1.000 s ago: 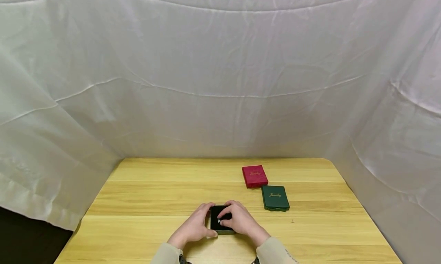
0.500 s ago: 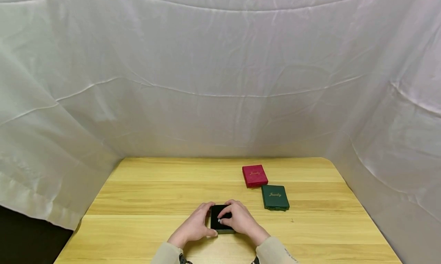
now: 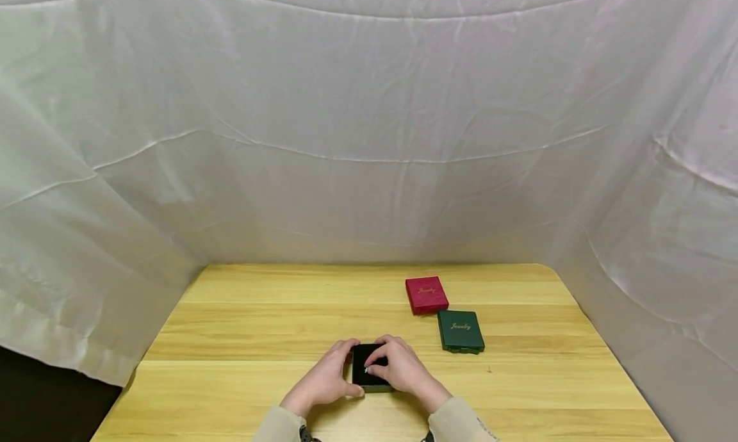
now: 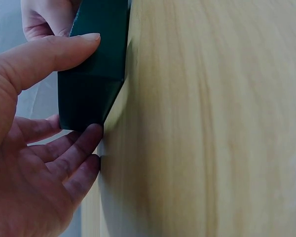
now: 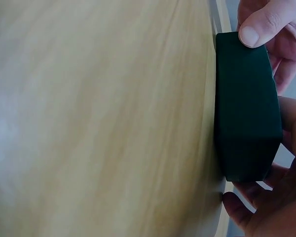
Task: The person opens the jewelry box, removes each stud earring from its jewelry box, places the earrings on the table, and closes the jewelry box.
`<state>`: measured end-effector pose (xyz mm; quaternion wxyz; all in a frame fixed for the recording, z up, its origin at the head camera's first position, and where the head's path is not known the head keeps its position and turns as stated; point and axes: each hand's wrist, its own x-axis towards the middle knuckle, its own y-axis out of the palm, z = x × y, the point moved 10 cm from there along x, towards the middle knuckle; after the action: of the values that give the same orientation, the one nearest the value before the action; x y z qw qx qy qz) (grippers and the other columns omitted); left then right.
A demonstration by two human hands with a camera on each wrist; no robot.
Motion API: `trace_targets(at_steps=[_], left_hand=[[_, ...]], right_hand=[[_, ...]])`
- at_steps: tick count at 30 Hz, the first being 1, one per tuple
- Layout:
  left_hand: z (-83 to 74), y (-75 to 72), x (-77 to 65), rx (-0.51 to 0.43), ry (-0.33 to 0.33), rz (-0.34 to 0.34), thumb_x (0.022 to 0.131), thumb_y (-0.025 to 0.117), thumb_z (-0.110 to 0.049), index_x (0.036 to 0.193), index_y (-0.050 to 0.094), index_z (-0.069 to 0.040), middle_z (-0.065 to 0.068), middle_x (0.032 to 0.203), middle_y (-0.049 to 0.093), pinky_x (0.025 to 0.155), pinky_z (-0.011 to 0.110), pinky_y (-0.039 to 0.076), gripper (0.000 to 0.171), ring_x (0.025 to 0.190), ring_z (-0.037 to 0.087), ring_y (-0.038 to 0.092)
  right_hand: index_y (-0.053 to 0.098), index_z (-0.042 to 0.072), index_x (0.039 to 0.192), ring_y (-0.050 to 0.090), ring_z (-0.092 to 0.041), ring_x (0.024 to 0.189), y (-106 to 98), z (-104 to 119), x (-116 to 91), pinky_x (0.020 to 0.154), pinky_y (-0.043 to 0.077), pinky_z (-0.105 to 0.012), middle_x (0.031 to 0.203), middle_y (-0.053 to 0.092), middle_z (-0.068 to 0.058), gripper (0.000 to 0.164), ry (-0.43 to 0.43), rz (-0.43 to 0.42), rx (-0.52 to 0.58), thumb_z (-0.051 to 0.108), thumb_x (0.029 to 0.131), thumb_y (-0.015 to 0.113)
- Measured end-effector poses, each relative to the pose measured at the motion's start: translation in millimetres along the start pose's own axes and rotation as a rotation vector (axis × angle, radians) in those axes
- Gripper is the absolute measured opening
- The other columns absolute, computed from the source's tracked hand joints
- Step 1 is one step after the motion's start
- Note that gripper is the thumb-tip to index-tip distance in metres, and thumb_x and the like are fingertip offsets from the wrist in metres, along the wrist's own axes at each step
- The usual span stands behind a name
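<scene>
A dark green jewelry box base [image 3: 378, 388] with a black padded inside lies on the table near me. My left hand [image 3: 326, 374] grips its left side, thumb on the near wall and fingers at the far corner. The left wrist view shows that thumb [image 4: 84, 45] pressed on the green wall. Over the black padding, the thumb and forefinger of my right hand [image 3: 402, 365] pinch a small silver star-shaped piece of jewelry [image 3: 366, 369], mostly covered by the fingertips. Other fingers of my right hand [image 5: 281, 207] lie along the box's right end in the right wrist view.
Behind and to the right lie a dark green square [image 3: 461, 330] and a red jewelry box [image 3: 426, 294], both lettered "Jewelry", their corners close together. White cloth [image 3: 369, 109] hangs around the wooden table [image 3: 259, 327] at the back and sides.
Both hands and the box stay in place. The silver piece at my right fingertips has turned slightly, and less of its star shape shows.
</scene>
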<state>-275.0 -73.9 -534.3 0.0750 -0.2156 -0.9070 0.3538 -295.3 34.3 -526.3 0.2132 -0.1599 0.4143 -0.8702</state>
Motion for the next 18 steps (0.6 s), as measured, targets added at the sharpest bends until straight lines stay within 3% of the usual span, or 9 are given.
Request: trace_targets(at_steps=[18], left_hand=[[-1.3,-0.8,-0.7,-0.001,0.005,-0.002,0.071,0.088,-0.021,0.143,0.039,0.003,0.011,0.130,0.051,0.100,0.049,0.042,0.090,0.111,0.024,0.051]], right_hand=[[0.074,0.022,0.076,0.055,-0.031,0.110,-0.4,3.4,-0.2,0.094,0.045,-0.052,0.116,0.062,-0.009,0.010,0.006,0.004,0.040,0.016,0.081,0.080]])
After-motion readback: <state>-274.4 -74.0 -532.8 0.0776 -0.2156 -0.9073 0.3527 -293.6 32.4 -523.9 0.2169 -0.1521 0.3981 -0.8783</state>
